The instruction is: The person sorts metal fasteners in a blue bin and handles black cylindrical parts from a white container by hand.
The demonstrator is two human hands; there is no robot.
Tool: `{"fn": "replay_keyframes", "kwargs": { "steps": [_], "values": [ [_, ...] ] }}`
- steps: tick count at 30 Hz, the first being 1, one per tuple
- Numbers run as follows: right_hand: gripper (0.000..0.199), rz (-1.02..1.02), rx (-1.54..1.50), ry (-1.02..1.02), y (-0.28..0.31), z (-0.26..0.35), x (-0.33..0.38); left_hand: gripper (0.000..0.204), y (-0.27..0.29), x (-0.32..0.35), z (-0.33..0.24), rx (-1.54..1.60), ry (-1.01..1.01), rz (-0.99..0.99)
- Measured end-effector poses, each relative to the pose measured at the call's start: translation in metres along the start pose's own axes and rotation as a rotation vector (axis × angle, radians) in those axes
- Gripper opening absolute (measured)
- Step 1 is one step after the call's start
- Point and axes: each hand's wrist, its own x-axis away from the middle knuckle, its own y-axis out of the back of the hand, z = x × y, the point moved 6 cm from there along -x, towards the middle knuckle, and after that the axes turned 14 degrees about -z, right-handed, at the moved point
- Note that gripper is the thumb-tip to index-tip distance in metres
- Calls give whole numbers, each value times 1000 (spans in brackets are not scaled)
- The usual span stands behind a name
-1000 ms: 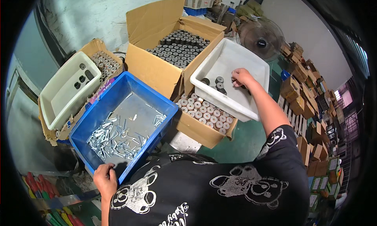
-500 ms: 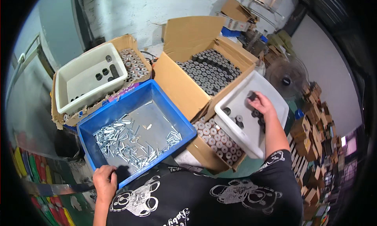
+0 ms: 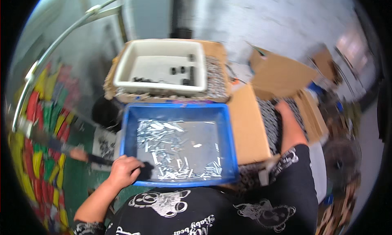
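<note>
My left hand (image 3: 125, 171) is closed at the near left corner of the blue tub (image 3: 233, 153), its fingers curled at the rim. Loose silvery screw-like pins (image 3: 161, 137) lie in that tub, mostly to the left, with a small cluster near the right front. To the right, my right hand (image 3: 281, 106) reaches into an open cardboard box (image 3: 251, 126) packed with upright dark cylinders (image 3: 268, 116). Motion blurs its fingers, and whatever they may hold cannot be made out.
Beyond the tub, a white bin (image 3: 161, 86) with a few black cylinders rests on a carton of grey pieces (image 3: 215, 77). Another white bin (image 3: 320, 169) is partly hidden by my right arm. A curved metal rail (image 3: 57, 43) and colourful bundles (image 3: 41, 153) stand left; a fan (image 3: 339, 163) stands right.
The view has swung left. My right hand has moved from the right-hand white bin, where it held a dark cylinder, into the cardboard box. My left hand stays at the tub's corner.
</note>
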Motion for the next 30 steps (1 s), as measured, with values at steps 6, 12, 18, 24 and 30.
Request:
{"fn": "replay_keyframes", "kwargs": {
  "steps": [6,12,18,24,30],
  "values": [
    [56,-172,-95,-94,3,-6,5,14,2,2,1,13,17,-10],
    [32,419,-1274,-359,27,-3,16,12,3,0,-3,17,-10,-3],
    [36,348,-1360,361,195,180,66,10,4,6,4,45,-27,-5],
    [15,-570,-8,991,183,455,94,8,2,12,10,113,-49,-76],
    [18,-502,199,978,114,516,82,10,1,18,23,192,-43,-93]
  ]
}}
